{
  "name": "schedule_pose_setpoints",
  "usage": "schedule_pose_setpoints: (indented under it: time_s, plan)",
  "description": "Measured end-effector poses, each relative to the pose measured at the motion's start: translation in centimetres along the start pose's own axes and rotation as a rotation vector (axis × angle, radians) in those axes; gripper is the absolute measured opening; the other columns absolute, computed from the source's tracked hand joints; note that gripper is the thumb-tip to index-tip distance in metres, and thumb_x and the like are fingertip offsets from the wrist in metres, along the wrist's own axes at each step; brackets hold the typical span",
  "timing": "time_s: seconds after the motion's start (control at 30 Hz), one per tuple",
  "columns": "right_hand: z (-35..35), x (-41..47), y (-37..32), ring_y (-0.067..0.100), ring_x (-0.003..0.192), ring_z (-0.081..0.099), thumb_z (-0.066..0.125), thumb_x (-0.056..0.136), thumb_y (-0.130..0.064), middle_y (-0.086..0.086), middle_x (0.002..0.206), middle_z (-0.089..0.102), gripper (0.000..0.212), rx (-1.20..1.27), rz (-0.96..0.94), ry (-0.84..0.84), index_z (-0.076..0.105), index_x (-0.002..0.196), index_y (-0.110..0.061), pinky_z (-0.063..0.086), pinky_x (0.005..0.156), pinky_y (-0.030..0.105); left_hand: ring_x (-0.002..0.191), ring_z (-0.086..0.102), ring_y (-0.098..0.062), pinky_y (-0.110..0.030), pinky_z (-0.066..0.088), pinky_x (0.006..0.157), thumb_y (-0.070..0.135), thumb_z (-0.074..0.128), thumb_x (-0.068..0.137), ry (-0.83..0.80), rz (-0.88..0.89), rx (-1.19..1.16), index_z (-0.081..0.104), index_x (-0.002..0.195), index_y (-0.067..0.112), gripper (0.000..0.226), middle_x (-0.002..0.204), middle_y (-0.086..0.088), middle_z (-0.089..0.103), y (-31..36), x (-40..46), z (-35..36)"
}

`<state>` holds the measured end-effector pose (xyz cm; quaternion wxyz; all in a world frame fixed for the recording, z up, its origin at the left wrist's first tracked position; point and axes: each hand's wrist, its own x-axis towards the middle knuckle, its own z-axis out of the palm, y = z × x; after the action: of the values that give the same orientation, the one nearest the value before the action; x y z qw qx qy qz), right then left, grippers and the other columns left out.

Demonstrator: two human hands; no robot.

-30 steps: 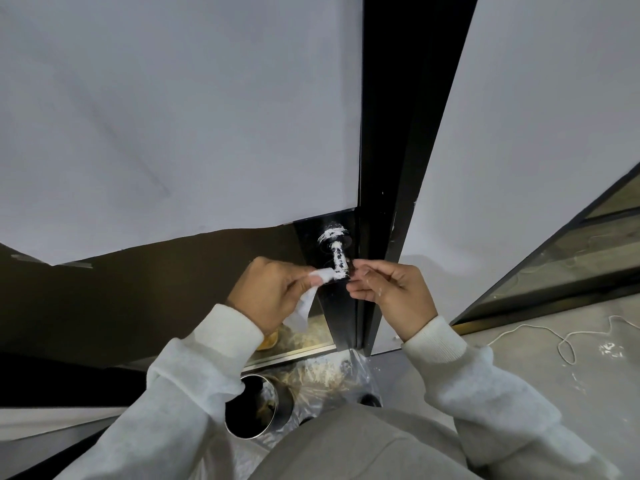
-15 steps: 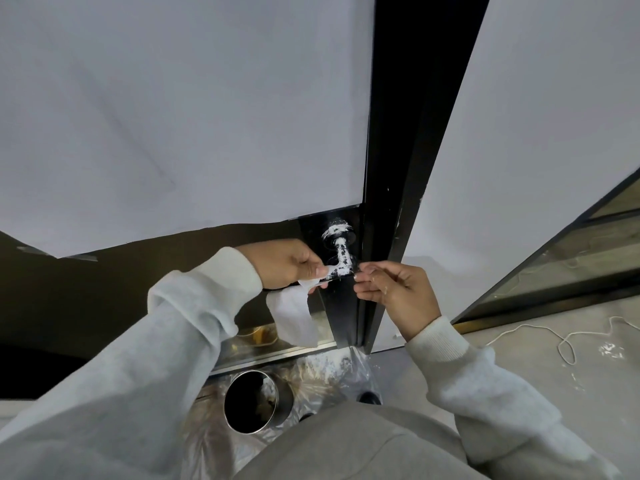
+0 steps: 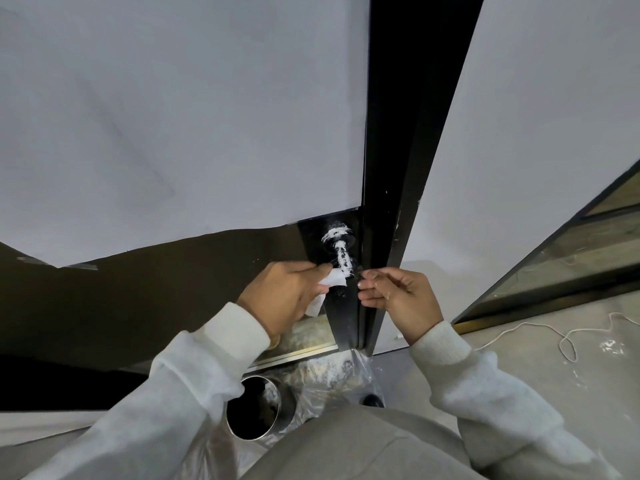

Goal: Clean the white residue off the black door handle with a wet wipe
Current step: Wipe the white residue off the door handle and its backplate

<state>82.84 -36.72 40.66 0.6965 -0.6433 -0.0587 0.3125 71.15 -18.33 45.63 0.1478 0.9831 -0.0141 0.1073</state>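
The black door handle [image 3: 341, 249] juts from a black door stile, smeared with white residue on its round base and along its neck. My left hand [image 3: 287, 294] grips a white wet wipe [image 3: 330, 280], and a folded corner of it presses against the near end of the handle from the left. The rest of the wipe hangs below my fingers. My right hand [image 3: 398, 294] sits just right of the handle tip, fingers curled and pinched together at the tip; whether they grip it is unclear.
White paper covers the door panels on both sides of the black frame [image 3: 398, 133]. A round black metal bin [image 3: 258, 408] stands on clear plastic sheeting [image 3: 332, 375] on the floor below. A white cord [image 3: 554, 336] lies on the floor at right.
My left hand dropped its raised elbow and shifted lower, bunching the wipe so less of it hangs. The wipe stays against the handle tip. My right hand has barely moved.
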Motion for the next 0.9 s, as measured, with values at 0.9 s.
schedule_pose_setpoints:
  time_s: [0.9]
  plan:
    - [-2.0,-0.1,1.1,0.026,0.071,0.072,0.058,0.095,-0.004,0.018,0.083,0.075,0.018,-0.110,0.035,0.008,0.075,0.089,-0.008,0.060,0.067,0.031,0.071,0.076,-0.024,-0.037,0.061,0.059,0.053,0.063,0.087,0.201,-0.185,0.017,0.080,0.103,0.019,0.041,0.086,-0.001,0.080,1.2,-0.1,1.6]
